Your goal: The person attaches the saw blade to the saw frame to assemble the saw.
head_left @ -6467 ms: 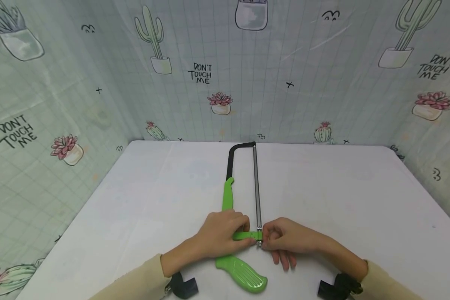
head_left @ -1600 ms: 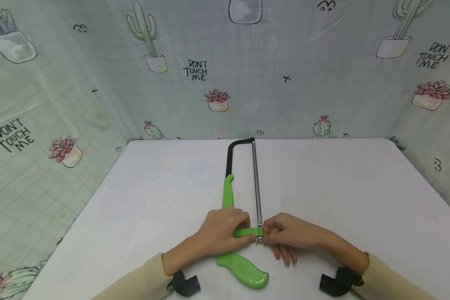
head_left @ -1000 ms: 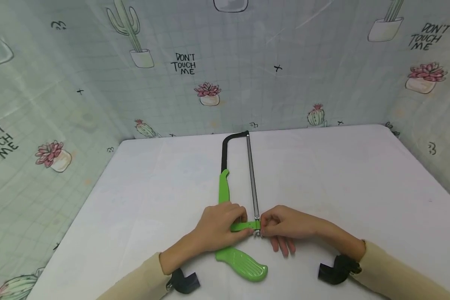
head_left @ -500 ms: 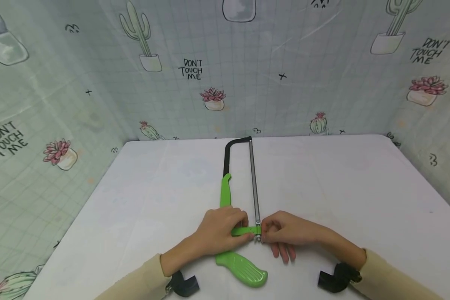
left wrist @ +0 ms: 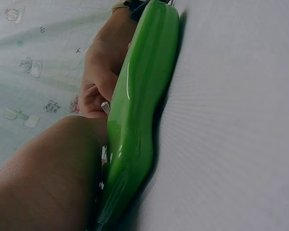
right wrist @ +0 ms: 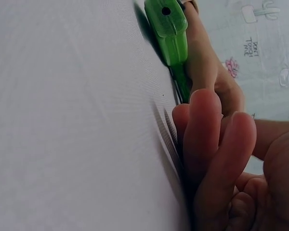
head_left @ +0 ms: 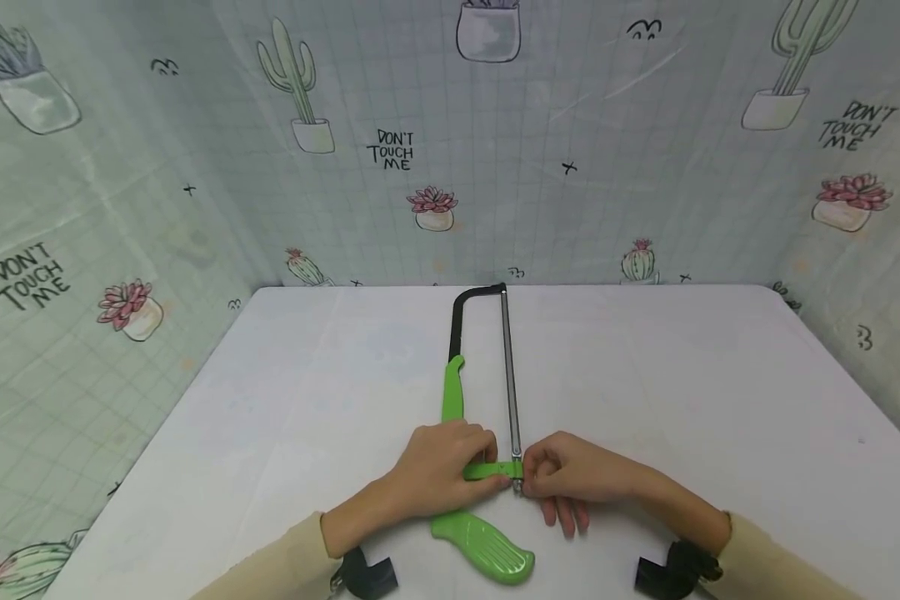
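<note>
A hacksaw with a green handle [head_left: 487, 550], a black front frame [head_left: 456, 329] and a grey blade [head_left: 510, 375] lies flat on the table. My left hand [head_left: 442, 467] grips the green crossbar [head_left: 487, 471] between thumb and curled fingers, its palm over the frame. Just right of the crossbar, thumb and forefinger of my right hand [head_left: 577, 471] pinch the small metal wing nut [head_left: 517, 487] at the blade's near end. The right hand's other fingers [right wrist: 204, 130] extend loosely, low over the tabletop. In the left wrist view, the handle [left wrist: 139, 82] hides part of both hands.
The white table [head_left: 690, 383] reaches back to a cactus-print cloth [head_left: 525, 208], which also hangs along both sides. Black wrist mounts [head_left: 367, 575] sit under both forearms, close to the table's near side.
Both hands keep their places on the hacksaw. The wing nut has turned: its wings stood spread sideways half a second ago and look narrower now. The head view has tilted slightly.
</note>
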A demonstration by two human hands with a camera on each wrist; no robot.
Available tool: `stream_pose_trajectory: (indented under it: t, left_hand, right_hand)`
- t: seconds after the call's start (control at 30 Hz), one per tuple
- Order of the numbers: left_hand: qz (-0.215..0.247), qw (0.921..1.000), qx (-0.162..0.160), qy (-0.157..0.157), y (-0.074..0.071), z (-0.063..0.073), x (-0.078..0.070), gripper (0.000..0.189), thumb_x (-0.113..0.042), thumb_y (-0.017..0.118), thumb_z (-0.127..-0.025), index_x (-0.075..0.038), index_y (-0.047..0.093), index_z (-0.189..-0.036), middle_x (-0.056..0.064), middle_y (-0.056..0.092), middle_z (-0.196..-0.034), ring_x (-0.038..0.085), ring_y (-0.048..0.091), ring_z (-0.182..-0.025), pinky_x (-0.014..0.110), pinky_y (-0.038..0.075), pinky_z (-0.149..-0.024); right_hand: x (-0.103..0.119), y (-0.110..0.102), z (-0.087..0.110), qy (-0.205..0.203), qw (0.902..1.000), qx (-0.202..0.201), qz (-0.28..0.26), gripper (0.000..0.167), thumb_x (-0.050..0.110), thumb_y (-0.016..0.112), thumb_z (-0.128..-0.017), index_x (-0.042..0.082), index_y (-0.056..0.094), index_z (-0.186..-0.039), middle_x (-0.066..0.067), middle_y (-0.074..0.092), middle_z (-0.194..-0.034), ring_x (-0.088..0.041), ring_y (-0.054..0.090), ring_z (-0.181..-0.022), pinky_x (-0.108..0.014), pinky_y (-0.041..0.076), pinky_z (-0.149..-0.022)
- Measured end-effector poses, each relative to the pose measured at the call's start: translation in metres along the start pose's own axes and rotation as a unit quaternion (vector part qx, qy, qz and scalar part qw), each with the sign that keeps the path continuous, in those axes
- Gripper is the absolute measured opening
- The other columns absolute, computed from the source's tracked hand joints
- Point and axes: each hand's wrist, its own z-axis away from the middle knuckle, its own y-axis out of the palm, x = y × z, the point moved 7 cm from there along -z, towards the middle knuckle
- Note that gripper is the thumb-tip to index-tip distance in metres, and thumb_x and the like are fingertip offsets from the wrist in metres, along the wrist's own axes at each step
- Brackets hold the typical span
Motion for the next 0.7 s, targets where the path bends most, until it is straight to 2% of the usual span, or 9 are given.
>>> stream_pose_trajectory:
  t: [0.13, 0.33, 0.5, 0.7]
  left_hand:
    - [-0.001, 1.0, -0.001, -0.001, 0.0002, 0.0, 0.0005, 0.028, -0.058, 0.067, -0.091, -0.031, 0.063, -0.092, -0.021, 0.047, -0.073, -0.002, 0.043, -0.069, 0.018, 0.031, -0.052]
    - [-0.001, 1.0, 0.003, -0.003, 0.0007, 0.0002, 0.0012, 0.027, -0.058, 0.067, -0.092, -0.031, 0.062, -0.091, -0.021, 0.046, -0.072, -0.002, 0.042, -0.068, 0.018, 0.031, -0.052]
    - [0.0, 1.0, 0.001, -0.003, -0.0003, 0.0012, 0.0008, 0.027, -0.058, 0.067, -0.091, -0.031, 0.062, -0.091, -0.021, 0.046, -0.072, -0.003, 0.042, -0.068, 0.018, 0.03, -0.052]
    - [-0.003, 1.0, -0.006, 0.002, -0.0014, 0.002, 0.0003, 0.027, -0.058, 0.068, -0.09, -0.031, 0.062, -0.09, -0.021, 0.046, -0.072, -0.003, 0.042, -0.068, 0.018, 0.03, -0.052]
  right_hand:
    - [0.0004, 0.0014, 0.0006, -0.002, 1.0, 0.001, -0.005, 0.007, 0.008, 0.06, -0.094, 0.002, 0.063, -0.097, -0.005, 0.069, -0.065, -0.009, 0.063, -0.045, -0.023, 0.048, -0.04]
    - [0.0018, 0.003, -0.0004, -0.007, 0.9999, -0.012, -0.002, 0.019, 0.02, 0.067, -0.097, 0.003, 0.061, -0.092, -0.013, 0.07, -0.064, -0.01, 0.063, -0.043, -0.024, 0.046, -0.038]
    - [0.0021, 0.0039, -0.0005, -0.006, 1.0, -0.006, -0.003, 0.014, 0.016, 0.063, -0.097, 0.002, 0.061, -0.094, -0.017, 0.07, -0.065, -0.009, 0.062, -0.043, -0.023, 0.046, -0.039]
    - [0.003, 0.0041, 0.0005, -0.009, 0.9999, 0.011, -0.006, 0.008, 0.009, 0.06, -0.096, 0.001, 0.059, -0.098, -0.011, 0.07, -0.065, -0.01, 0.063, -0.045, -0.023, 0.048, -0.041]
